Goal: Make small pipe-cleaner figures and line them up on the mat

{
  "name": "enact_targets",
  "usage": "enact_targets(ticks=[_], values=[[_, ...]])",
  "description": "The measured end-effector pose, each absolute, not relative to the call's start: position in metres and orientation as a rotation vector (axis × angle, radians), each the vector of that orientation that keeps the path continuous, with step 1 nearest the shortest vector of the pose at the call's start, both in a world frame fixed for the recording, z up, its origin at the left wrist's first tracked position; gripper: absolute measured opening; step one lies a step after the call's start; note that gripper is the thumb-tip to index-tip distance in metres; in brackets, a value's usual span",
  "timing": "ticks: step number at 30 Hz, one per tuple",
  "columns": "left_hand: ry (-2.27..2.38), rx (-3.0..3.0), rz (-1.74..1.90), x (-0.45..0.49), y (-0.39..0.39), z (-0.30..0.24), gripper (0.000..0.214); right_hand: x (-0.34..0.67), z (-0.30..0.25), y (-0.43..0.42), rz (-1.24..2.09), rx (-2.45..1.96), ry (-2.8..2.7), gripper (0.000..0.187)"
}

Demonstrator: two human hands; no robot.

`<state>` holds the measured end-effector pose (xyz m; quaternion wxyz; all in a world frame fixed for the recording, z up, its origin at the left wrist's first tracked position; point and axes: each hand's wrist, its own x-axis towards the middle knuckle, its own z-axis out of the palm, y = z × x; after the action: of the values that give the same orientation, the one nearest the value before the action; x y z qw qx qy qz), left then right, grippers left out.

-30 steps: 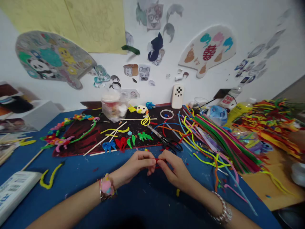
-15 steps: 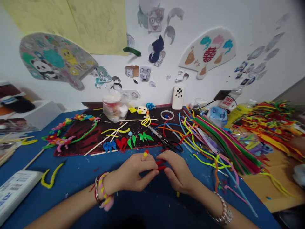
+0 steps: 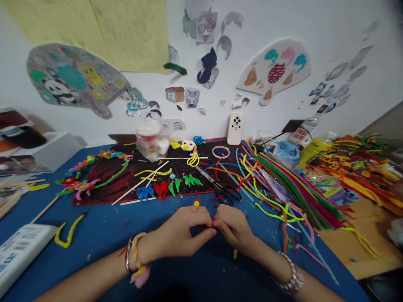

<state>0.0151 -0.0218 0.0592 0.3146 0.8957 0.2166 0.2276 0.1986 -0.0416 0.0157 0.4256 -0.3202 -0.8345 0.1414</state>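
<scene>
Closely, the left hand (image 3: 179, 231) and right hand (image 3: 234, 228) both pinch 1 short fuzzy red pipe cleaner (image 3: 214, 219), while 1 yellow-tipped red pipe-cleaner bobble (image 3: 196, 204) pokes up above the left hand.

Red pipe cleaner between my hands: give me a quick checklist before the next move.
Left hand and right hand both pinching the red fuzzy pipe cleaner: ok.
Pipe cleaner's ends visible: not ok, fingers hide them.
Small yellow-and-red fuzzy piece firmly seated on a left-hand finger: cannot tell.
Black-handled steel scissors lying in sight on the dark red-and-black mat: ok.
Fuzzy pink-and-yellow wristband clear of the fingers: ok.
</scene>
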Motion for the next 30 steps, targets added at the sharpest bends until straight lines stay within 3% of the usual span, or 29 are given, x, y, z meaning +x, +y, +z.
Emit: enact_targets(ticks=[6, 14, 19, 25, 30], values=[[0.519, 2.156, 0.543, 0.014, -0.017, 0.067, 0.026, 0.198, 0.018, -0.042, 0.457, -0.781, -2.082, 0.038], [0.561, 1.807, 0.327, 0.009, -0.01, 0.072, 0.024, 0.196, 0.014, -0.042, 0.801, -0.768, -2.058, 0.047], [0.602, 1.501, 0.237, 0.005, -0.008, 0.067, 0.018, 0.194, 0.013, -0.041, 0.849, -0.802, -2.072, 0.049], [0.749, 1.34, 0.385, 0.006, -0.001, 0.054, 0.019, 0.192, 0.012, -0.042, 0.943, -0.974, -1.952, 0.048], [0.625, 1.847, 0.652, 0.008, -0.002, 0.055, 0.033, 0.19, 0.01, -0.039, 1.227, -1.17, -1.649, 0.052]])
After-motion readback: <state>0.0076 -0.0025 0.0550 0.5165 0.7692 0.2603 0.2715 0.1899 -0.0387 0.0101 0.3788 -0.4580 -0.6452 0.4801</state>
